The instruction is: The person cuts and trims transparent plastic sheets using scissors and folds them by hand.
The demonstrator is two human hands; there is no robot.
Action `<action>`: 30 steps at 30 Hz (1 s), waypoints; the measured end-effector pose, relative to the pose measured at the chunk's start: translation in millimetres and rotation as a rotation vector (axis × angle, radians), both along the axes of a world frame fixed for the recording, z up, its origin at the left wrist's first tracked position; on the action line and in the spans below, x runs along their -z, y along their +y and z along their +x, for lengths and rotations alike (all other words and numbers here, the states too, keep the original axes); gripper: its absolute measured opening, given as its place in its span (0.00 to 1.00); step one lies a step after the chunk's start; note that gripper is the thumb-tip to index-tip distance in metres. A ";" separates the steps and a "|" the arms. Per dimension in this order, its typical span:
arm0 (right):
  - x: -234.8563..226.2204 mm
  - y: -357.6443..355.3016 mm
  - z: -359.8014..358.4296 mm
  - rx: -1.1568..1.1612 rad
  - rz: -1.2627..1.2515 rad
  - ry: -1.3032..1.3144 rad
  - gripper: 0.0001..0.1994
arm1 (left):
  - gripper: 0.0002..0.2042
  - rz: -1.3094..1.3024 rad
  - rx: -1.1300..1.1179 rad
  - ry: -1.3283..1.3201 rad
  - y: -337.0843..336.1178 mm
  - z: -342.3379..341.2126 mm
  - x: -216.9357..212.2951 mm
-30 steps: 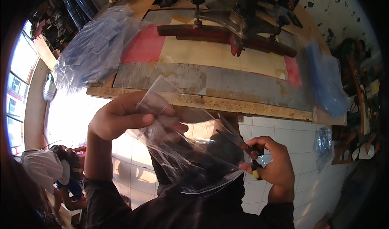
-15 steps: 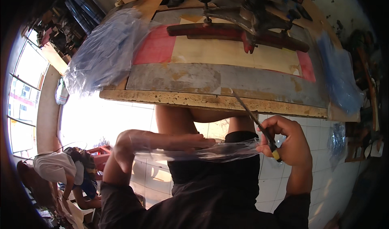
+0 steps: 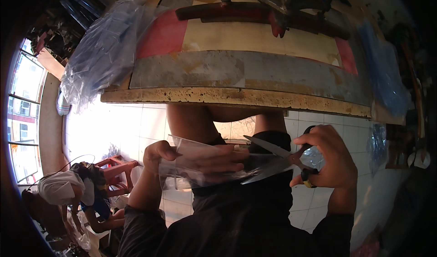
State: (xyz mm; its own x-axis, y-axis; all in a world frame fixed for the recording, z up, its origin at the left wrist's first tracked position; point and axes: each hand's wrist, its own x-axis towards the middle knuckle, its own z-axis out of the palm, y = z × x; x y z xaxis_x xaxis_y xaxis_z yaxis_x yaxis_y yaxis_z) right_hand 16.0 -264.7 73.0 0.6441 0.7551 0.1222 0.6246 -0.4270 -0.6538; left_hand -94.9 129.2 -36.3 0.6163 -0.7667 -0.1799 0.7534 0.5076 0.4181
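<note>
Right hand (image 3: 334, 159) gripping scissors (image 3: 295, 159), left hand (image 3: 193, 160) one sheet (image 3: 183, 148)

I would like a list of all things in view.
Scissors: 1, grey, black, centre right
Plastic sheet: 1, clear, centre
Table: 1, grey top, ahead
Flat sheet: 1, yellow, on table
Patches: 2, red, beside it
Metal bar: 1, red, above table
Plastic heaps: 2, bluish, table's two ends
Stool: 1, red, left floor
Other person: 1, white top, lower left
Window: 1, bright, left
Own legs: 2, black shorts, centre
Left hand: 1, bare, touching plastic sheet
Right hand: 1, bare, holding scissors
</note>
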 end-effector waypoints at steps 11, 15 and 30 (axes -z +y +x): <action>-4.9 3.8 -11.5 0.044 -0.071 -0.459 0.33 | 0.49 -0.206 -0.130 0.007 -17.5 -6.5 -30.0; -9.3 3.5 -10.6 0.003 -0.123 -0.521 0.32 | 0.49 -0.236 -0.182 0.001 -14.3 -10.1 -32.4; -2.5 10.0 -8.6 0.016 -0.134 -0.594 0.30 | 0.49 -0.301 -0.258 0.012 -11.7 -12.2 -23.0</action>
